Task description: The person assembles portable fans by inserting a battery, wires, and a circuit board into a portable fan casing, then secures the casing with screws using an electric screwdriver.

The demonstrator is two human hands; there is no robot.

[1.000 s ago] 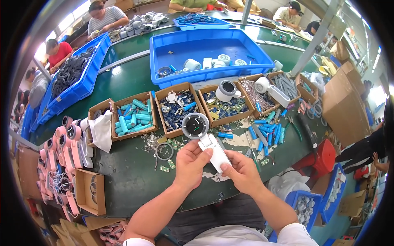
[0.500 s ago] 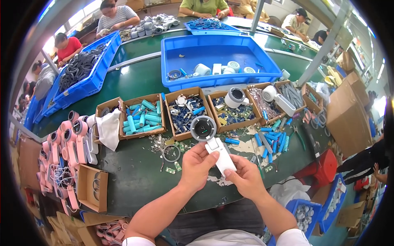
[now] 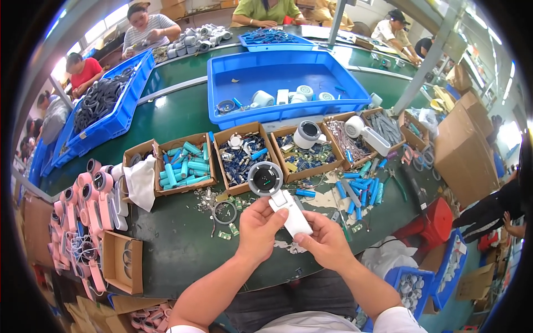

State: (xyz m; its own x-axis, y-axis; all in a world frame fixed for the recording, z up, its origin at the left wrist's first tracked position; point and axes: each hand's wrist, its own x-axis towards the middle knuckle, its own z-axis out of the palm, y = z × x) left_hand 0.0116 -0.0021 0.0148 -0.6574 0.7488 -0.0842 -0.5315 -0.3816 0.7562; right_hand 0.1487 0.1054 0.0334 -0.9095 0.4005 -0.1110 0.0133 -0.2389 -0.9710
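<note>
Both hands hold a white handheld fan (image 3: 292, 217) over the near middle of the table. Its round head, with a grey rim and dark centre, points away from me. My left hand (image 3: 260, 228) grips the handle just below the head, thumb on top. The handle's lower end is pinched between the thumb and fingers of my right hand (image 3: 323, 237). A loose grey ring (image 3: 224, 212) lies left of the fan, near small green circuit boards (image 3: 224, 235). Blue battery cells (image 3: 363, 191) lie in a pile beyond my right hand.
Cardboard boxes of teal cells (image 3: 186, 165), circuit boards and wires line the table's middle. Behind them stands a blue bin (image 3: 288, 114) holding fan parts. Pink fans (image 3: 89, 208) are heaped at left. Pliers (image 3: 398, 186) and a red stool (image 3: 438, 219) are at right. Several people work beyond.
The whole view has shifted slightly, moving the scene left and a little down. My grip on the fan looks the same. Across the table, the person in a striped shirt has raised their head.
</note>
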